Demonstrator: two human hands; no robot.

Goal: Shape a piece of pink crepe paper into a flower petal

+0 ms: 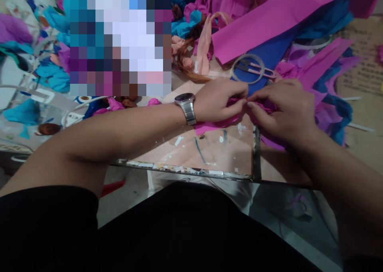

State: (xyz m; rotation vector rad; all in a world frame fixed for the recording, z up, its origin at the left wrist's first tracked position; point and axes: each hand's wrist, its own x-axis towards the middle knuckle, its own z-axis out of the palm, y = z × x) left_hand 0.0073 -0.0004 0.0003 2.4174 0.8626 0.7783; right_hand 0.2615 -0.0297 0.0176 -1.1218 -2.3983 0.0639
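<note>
My left hand [220,100] and my right hand [283,106] meet fingertip to fingertip over a piece of magenta crepe paper [214,126]. Both hands are closed in a pinch on that paper, which is bunched between them just above the glass tabletop [209,152]. A metal wristwatch [186,107] sits on my left wrist. Part of the paper is hidden under my right palm.
Large magenta sheets [269,20] and blue paper [317,24] lie behind the hands. A roll of clear tape [247,68] rests there with small pink-handled scissors [260,69]. Teal, purple and pink paper flowers [50,72] pile up at the left. The glass edge [185,170] runs in front.
</note>
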